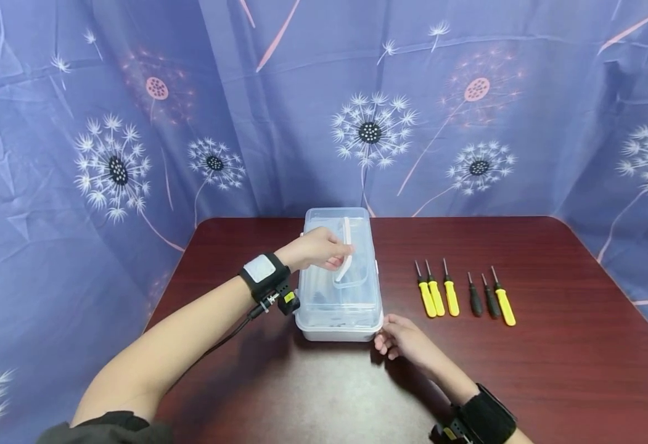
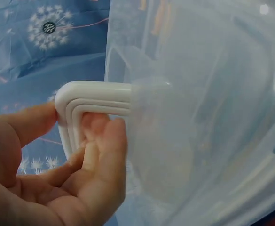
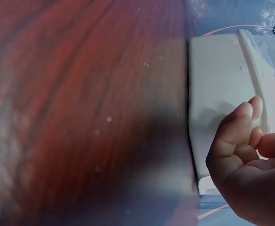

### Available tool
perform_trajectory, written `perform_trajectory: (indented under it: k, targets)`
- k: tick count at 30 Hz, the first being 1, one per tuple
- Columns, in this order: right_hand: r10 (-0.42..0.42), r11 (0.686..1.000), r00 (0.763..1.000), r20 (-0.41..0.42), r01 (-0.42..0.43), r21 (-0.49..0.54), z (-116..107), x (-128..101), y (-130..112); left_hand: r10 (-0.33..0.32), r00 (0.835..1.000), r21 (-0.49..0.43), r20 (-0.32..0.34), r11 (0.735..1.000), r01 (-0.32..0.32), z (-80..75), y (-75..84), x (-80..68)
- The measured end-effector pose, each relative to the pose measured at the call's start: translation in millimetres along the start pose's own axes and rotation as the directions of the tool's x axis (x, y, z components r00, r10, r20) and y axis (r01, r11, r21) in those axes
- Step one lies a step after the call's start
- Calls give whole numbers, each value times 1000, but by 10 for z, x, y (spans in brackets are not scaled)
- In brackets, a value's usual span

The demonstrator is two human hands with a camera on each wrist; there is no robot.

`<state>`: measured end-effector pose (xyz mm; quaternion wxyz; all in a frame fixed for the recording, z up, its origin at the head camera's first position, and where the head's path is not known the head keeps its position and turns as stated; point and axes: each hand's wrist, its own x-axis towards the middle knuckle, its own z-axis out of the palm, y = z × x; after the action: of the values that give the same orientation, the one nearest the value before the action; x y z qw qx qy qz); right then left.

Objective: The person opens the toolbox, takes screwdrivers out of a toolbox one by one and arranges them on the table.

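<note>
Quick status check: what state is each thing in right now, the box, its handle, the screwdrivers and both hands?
Clear plastic box: lid on, standing on the table.
White handle: raised off the lid, held.
Left hand: fingers curled round the handle.
Right hand: fingertips at the box's near right corner, loosely curled; grip unclear.
Six screwdrivers: lying in a row right of the box, untouched.

table (image 1: 551, 370): dark red wood | clear box (image 1: 339, 308) | six screwdrivers (image 1: 464, 295)
</note>
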<state>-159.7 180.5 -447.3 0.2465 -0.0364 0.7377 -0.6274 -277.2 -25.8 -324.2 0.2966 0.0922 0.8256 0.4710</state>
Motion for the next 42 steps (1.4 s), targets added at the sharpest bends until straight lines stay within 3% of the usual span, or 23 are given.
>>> perform_trajectory:
  k: [5,8,10,12,14,15,21,28,30,36,37,40,42]
  targets:
    - [-4,1000,1000,1,4,-8,32,-7,-13,52,999,129,10,990,-53,18,26,-14]
    - [-11,1000,1000,-1,11,-12,39,-11,-18,113,993,269,-30,958,-101,56,30,-7]
    - [-15,1000,1000,-2,15,-12,39,-12,-20,165,984,401,-59,907,-128,98,28,18]
    - [-15,1000,1000,1,15,-8,38,-13,-17,211,973,527,-91,840,-133,146,27,45]
    - [-14,1000,1000,2,14,-3,35,-14,-13,244,962,619,-122,776,-118,193,31,68]
    - [-13,1000,1000,1,13,0,34,-14,-11,253,958,642,-135,759,-110,214,37,74]
    - [-7,1000,1000,-4,7,5,31,-34,-24,274,945,674,-179,734,-85,277,67,58]
    - [-12,1000,1000,2,12,-2,23,-60,-51,273,952,685,-137,720,-108,282,142,-1]
    - [-13,1000,1000,0,13,-1,21,-65,-56,283,952,712,-116,692,-119,289,176,-12]
    - [-17,1000,1000,-1,17,4,17,-73,-54,311,949,836,-55,534,-127,334,252,-2]
    - [-17,1000,1000,0,17,4,19,-75,-53,309,950,846,-51,518,-123,341,262,-2]
    - [-20,1000,1000,2,20,4,28,-81,-54,303,952,853,-49,508,-118,359,277,-8]
    - [-22,1000,1000,3,22,3,36,-85,-57,311,949,865,-47,488,-117,372,281,-22]
